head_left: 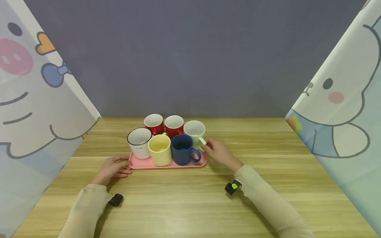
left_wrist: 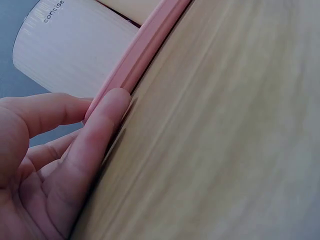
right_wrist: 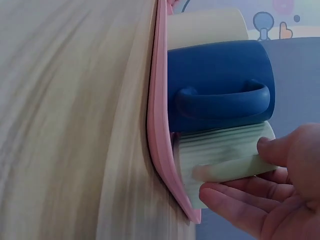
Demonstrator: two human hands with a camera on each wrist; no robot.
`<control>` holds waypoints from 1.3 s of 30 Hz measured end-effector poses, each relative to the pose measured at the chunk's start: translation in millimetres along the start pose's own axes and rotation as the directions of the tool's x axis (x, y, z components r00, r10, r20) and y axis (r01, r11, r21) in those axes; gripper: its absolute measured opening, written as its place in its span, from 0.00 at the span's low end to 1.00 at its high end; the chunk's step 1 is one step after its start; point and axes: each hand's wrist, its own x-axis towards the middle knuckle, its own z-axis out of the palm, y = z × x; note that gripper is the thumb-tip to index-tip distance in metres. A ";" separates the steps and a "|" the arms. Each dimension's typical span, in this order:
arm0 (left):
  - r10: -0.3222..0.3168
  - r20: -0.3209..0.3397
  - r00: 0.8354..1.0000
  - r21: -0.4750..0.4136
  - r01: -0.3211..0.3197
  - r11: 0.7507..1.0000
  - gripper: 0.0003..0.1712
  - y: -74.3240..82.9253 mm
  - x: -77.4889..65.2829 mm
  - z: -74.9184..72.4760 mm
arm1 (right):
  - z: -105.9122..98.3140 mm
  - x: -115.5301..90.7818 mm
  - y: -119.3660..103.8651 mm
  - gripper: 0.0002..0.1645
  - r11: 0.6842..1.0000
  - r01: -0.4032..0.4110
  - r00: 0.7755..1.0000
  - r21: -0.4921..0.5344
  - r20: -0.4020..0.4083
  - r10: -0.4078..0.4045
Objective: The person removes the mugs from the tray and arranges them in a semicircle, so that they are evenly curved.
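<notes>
On the wooden table stands a pink tray [head_left: 140, 163] carrying several mugs. My left hand [head_left: 113, 169] pinches the tray's left end by its rim, thumb and fingers at the edge in the left wrist view. Just inside that end is a white mug [head_left: 141, 150] with a dark rim, lettered "concise". My right hand [head_left: 219, 152] holds the handle of a ribbed pale green mug [right_wrist: 220, 137] at the tray's right end. A navy blue mug [head_left: 181, 153] stands against it, with a yellow mug [head_left: 160, 154] in the middle front.
Two red mugs with white insides, one at left [head_left: 158, 128] and one at right [head_left: 172, 131], stand at the back of the tray. Behind the wooden table [head_left: 184, 201] rises a grey wall [head_left: 190, 59]. Cartoon-printed cloths [head_left: 35, 99] flank both sides.
</notes>
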 end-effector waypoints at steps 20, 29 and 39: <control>0.025 0.029 0.999 0.041 -0.026 0.999 0.31 -6.9 -2.6 -5.8 | -2.4 7.6 1.2 0.06 0.991 -0.030 0.995 -0.132 -0.100 0.017; 0.019 0.018 1.000 0.044 -0.020 0.999 0.31 -6.5 0.6 -1.7 | -18.5 6.4 3.0 0.06 0.999 -0.040 0.993 -0.019 -0.112 0.038; 0.017 0.014 1.000 0.041 -0.017 0.999 0.30 -4.6 2.7 -1.4 | -44.7 -0.6 7.4 0.07 0.984 -0.141 0.975 0.106 -0.159 0.157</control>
